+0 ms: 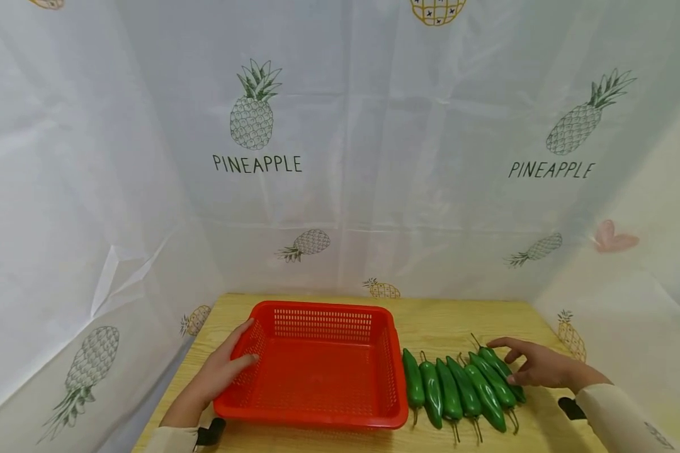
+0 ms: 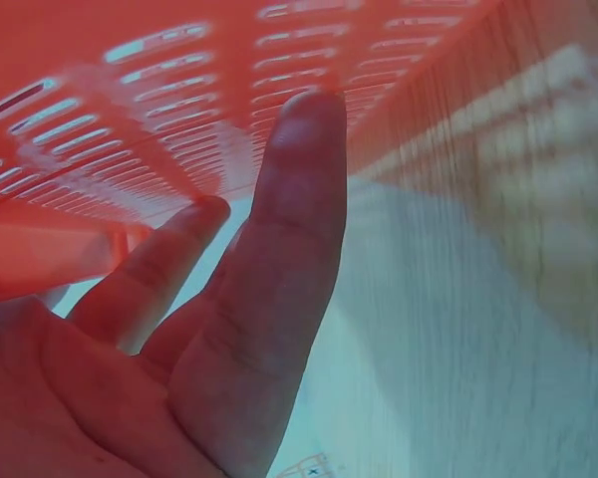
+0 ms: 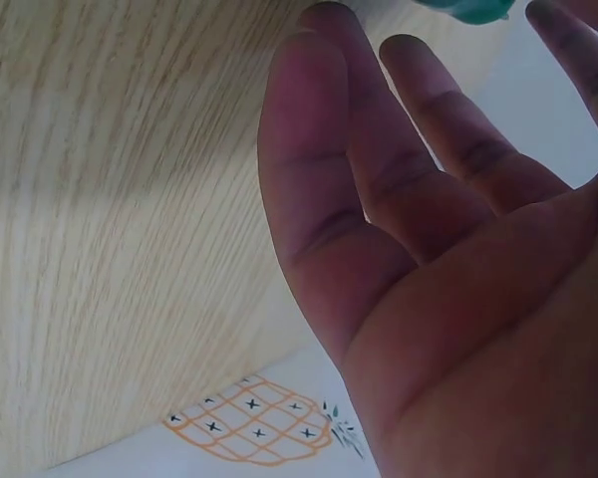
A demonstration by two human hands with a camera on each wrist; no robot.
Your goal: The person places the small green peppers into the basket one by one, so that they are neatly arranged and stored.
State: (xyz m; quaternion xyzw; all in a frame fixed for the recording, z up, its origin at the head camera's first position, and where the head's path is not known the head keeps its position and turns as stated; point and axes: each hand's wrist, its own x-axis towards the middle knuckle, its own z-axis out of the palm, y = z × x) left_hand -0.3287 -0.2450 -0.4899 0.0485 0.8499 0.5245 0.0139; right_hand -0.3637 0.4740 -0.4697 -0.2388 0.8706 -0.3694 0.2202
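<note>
Pineapple-print curtain (image 1: 374,157) behind table (image 1: 453,321); left hand (image 1: 221,368) gripping red basket (image 1: 311,418), right hand (image 1: 544,366) loose at green peppers (image 1: 464,387).

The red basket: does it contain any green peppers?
No, the green peppers lie on the table, beside the red basket.

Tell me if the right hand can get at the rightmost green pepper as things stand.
Probably yes: the right hand is at that end of the row, thumb and fingers about the rightmost green pepper, and nothing visible stands between them.
</note>
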